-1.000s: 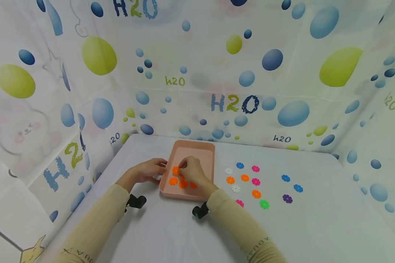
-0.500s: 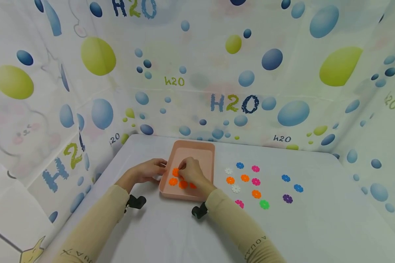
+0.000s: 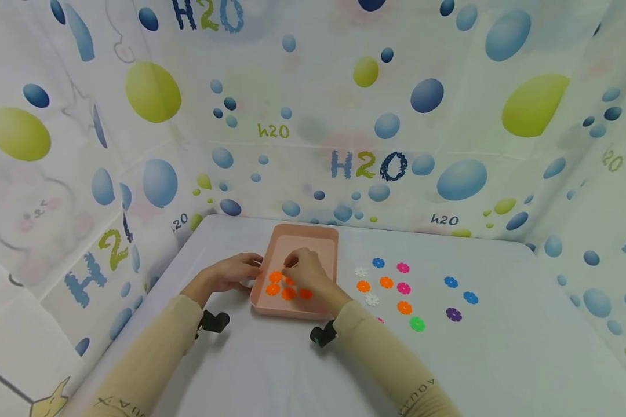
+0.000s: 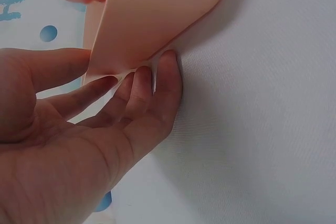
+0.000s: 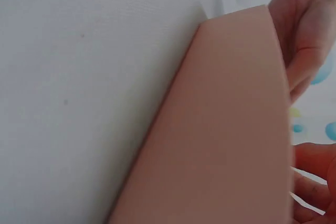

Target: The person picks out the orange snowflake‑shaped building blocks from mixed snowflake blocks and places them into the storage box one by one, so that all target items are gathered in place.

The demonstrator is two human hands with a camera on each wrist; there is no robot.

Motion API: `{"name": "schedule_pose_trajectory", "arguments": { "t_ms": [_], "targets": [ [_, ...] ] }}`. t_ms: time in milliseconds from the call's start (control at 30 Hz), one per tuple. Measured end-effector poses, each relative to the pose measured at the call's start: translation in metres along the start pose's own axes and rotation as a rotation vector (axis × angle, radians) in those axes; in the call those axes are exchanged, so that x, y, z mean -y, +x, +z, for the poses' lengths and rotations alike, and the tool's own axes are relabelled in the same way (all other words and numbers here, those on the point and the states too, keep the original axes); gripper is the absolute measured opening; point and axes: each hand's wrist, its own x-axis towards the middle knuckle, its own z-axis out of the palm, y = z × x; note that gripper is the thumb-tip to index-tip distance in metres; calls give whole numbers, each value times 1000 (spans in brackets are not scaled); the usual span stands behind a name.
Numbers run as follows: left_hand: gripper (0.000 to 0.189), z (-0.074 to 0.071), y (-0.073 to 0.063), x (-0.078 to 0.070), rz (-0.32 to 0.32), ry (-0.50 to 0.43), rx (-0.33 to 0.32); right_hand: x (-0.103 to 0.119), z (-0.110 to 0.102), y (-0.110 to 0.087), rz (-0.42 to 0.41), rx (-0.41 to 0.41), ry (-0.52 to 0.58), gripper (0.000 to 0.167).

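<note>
The left hand [image 3: 236, 272] touches the pink tray [image 3: 298, 242], the right hand [image 3: 308, 271] beside orange pieces [image 3: 288, 293] inside.

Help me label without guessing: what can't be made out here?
Head view: whether the right hand pinches anything; its back hides that.
Head view: most of a pink flower-shaped disc, behind the beige sleeve.
Right wrist view: contents of the salmon rectangular tray, behind its outer wall.

Even, muted light, its source hard to place, leaves soft shadows beside the beige sleeves [image 3: 159, 347] on the white tablecloth [image 3: 511, 347]; the right wrist view is dimmer, the salmon-pink tray [image 5: 226, 124] slightly blurred.
</note>
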Motion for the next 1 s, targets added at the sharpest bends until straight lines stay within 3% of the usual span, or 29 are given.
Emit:
{"name": "schedule_pose_trajectory", "arguments": {
  "t_ms": [400,533,700,1000],
  "targets": [
    [56,1,-2,-3,-17,12,-11,-3,-47,-26,-95,82,-44,16],
    [56,1,0,-2,-16,16,-20,-9,-63,-31,-141,80,-89,19],
    [56,1,2,-1,-16,11,-23,-19,-85,-43,-140,84,-124,20],
    [56,0,4,1,-11,14,-18,-46,-138,-69,-220,108,-183,21]
  ]
}}
